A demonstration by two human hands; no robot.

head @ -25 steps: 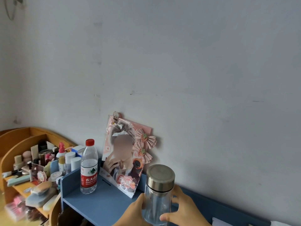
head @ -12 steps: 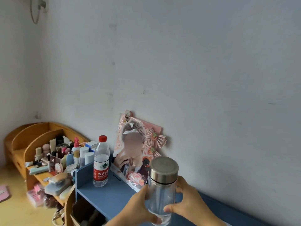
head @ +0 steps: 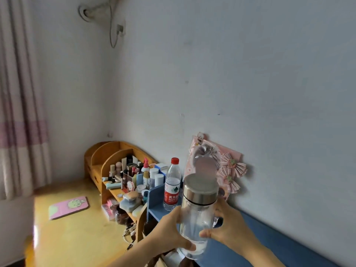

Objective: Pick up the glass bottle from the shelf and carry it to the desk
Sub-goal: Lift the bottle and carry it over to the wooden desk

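The clear glass bottle (head: 196, 218) with a steel screw lid is upright and lifted off the blue shelf (head: 269, 239), held near the lower middle of the head view. My left hand (head: 169, 234) wraps its left side and base. My right hand (head: 229, 232) grips its right side, thumb across the front. The wooden desk (head: 77, 234) lies to the lower left, below the shelf top.
A plastic water bottle (head: 172, 185) with a red cap stands on the shelf just behind my left hand. A wooden organizer (head: 113, 157) crowded with cosmetics sits against the wall. A pink pad (head: 68, 207) lies on the desk. A poster with bows (head: 229, 170) leans on the wall.
The view has swung left, bringing the desk, pink pad and curtain into sight. The glass bottle has risen off the shelf in both hands and moved left with them.
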